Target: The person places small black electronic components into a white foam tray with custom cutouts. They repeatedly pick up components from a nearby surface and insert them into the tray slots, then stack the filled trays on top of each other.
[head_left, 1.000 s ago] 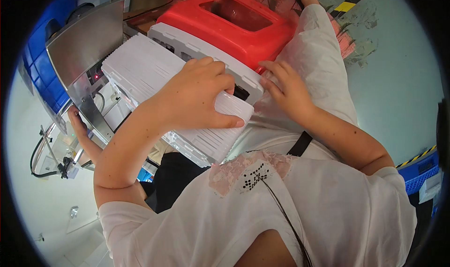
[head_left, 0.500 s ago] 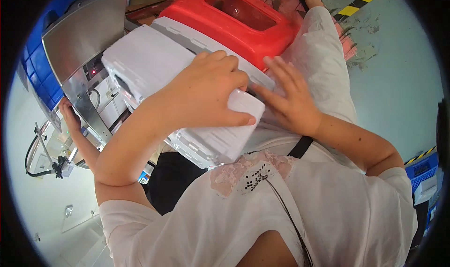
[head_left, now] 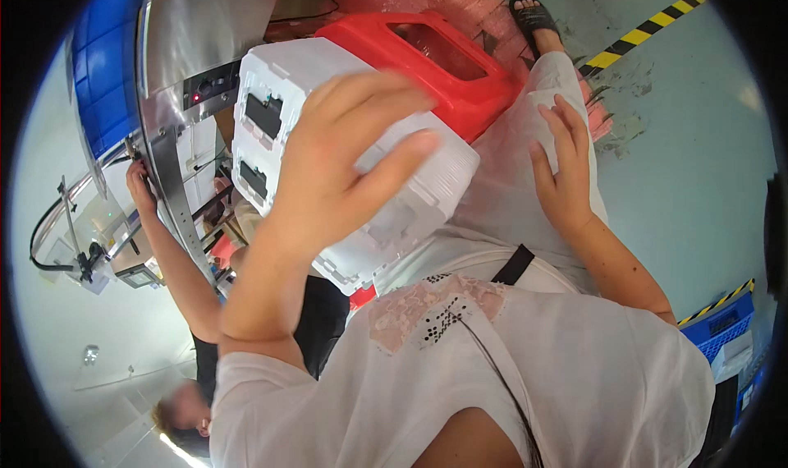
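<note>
A stack of white molded plastic trays (head_left: pixel 439 168) stands before me, beside a red plastic stool (head_left: pixel 369 45). Dark rectangular pieces (head_left: pixel 263 117) show in openings at the stack's left end. Over the top of the stack hovers my left hand (head_left: pixel 336 160), its fingers spread and slightly smeared by motion; it holds nothing that I can see. My right hand (head_left: pixel 566 176) is apart from the trays, raised above my right thigh, with its fingers stretched out and nothing in them.
To the left stands a metal machine frame (head_left: pixel 205 37) with a small red light. Another person's hand (head_left: pixel 141 190) touches its edge. Blue bins (head_left: pixel 103 82) sit behind it. At right are a blue crate (head_left: pixel 718 324) and black-yellow floor tape (head_left: pixel 644 33).
My left hand has let go of the white tray and lifted off it. My right hand has drawn away to the right. The view has shifted, showing more of the co-worker.
</note>
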`<action>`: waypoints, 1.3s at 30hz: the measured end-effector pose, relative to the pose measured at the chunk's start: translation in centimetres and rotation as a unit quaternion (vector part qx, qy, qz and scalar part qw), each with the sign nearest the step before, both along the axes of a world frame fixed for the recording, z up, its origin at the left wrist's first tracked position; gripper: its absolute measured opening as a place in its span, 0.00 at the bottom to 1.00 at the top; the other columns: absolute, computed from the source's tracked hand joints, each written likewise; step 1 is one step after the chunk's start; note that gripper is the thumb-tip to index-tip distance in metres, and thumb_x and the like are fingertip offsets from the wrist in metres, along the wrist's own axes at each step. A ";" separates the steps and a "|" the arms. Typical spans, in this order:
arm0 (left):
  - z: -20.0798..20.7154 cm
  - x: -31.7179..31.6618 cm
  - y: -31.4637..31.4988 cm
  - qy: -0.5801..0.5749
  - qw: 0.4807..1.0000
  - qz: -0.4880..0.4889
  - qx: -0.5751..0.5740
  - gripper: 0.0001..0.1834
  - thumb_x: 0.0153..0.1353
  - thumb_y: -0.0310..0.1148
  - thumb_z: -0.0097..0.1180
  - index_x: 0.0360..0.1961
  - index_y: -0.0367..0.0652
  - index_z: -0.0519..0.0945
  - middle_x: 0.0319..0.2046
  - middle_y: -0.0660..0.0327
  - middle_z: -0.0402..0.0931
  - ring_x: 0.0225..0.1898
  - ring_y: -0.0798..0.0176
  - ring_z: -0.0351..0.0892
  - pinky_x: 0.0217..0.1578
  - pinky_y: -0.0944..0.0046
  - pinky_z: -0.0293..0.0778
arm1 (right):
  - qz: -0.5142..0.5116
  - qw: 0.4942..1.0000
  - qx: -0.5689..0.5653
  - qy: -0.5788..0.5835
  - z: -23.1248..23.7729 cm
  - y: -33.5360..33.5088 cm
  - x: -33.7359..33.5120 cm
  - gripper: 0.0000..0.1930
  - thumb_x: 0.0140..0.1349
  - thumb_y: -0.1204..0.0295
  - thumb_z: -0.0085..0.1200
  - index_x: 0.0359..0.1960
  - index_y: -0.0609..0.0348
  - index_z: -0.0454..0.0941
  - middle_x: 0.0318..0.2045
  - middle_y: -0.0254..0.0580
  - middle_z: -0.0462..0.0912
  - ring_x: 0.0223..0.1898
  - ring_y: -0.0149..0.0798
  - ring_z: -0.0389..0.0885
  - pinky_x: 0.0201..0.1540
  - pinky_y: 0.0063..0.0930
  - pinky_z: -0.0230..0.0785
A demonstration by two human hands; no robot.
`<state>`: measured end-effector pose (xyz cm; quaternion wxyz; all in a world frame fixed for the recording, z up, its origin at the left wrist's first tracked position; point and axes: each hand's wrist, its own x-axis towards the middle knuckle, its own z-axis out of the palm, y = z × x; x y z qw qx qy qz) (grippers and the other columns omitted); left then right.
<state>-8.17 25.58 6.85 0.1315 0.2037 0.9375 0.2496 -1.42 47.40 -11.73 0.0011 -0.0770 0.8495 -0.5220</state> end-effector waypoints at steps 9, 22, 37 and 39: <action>-7.2 23.4 -6.1 0.155 0.832 0.504 -0.172 0.34 0.61 0.43 0.53 0.63 0.37 0.61 0.63 0.42 0.53 0.65 0.39 0.51 0.63 0.44 0.48 | -0.002 0.992 -0.126 -0.001 7.3 -2.6 -3.3 0.08 0.62 0.77 0.49 0.42 0.64 0.76 0.35 0.42 0.78 0.41 0.36 0.77 0.46 0.26 0.68; -9.2 26.7 -7.5 0.205 0.704 0.663 0.150 0.32 0.59 0.41 0.57 0.59 0.32 0.65 0.59 0.43 0.61 0.59 0.46 0.63 0.58 0.54 0.60 | 0.335 0.914 -0.226 -0.034 27.3 -25.1 -7.0 0.13 0.62 0.67 0.52 0.43 0.63 0.77 0.38 0.38 0.79 0.36 0.29 0.78 0.36 0.22 0.69; -11.3 27.7 -7.6 0.137 0.704 0.601 0.352 0.37 0.62 0.37 0.54 0.65 0.29 0.52 0.64 0.40 0.51 0.66 0.45 0.49 0.65 0.54 0.46 | 0.324 0.945 0.051 0.001 21.3 -28.5 -7.4 0.18 0.60 0.67 0.53 0.51 0.59 0.74 0.42 0.39 0.78 0.44 0.35 0.76 0.40 0.26 0.69; -10.8 27.7 -7.8 0.119 0.712 0.593 0.356 0.39 0.61 0.39 0.55 0.65 0.29 0.52 0.64 0.38 0.51 0.67 0.41 0.47 0.66 0.52 0.42 | 0.354 0.926 0.092 -0.098 20.1 -27.8 -8.4 0.22 0.60 0.66 0.53 0.56 0.57 0.71 0.51 0.43 0.74 0.51 0.37 0.73 0.45 0.33 0.69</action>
